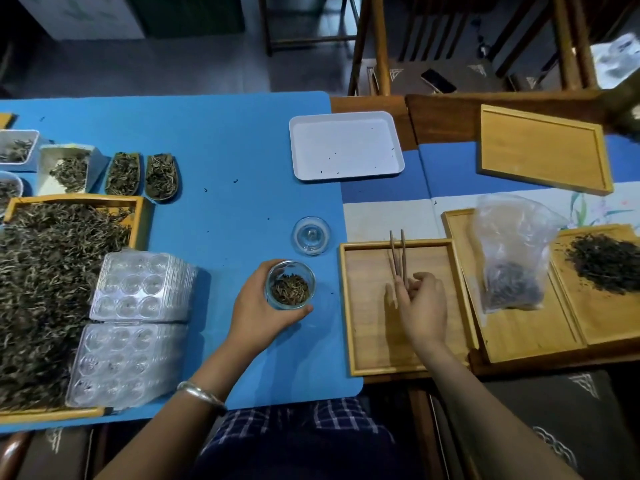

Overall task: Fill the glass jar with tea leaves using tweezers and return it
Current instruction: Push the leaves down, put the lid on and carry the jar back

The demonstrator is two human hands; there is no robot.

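Gripping the glass jar (290, 285), the left hand (259, 315) wraps its fingers round the wall; jar stands on the blue mat (214, 140), tea leaves (289, 289) covering its bottom. I note the right hand (424, 308) closed on the tweezers (398, 258) over the empty wooden tray (367, 306), tips pointing away. Glass lid (311, 235) lies just beyond the jar.

Glass jar (290, 285) left of tweezers (398, 258)

We see a blue mat (207, 140) bearing a white tray (346, 147) far, glass lid (311, 235) centre, blister trays (138, 327) near left.
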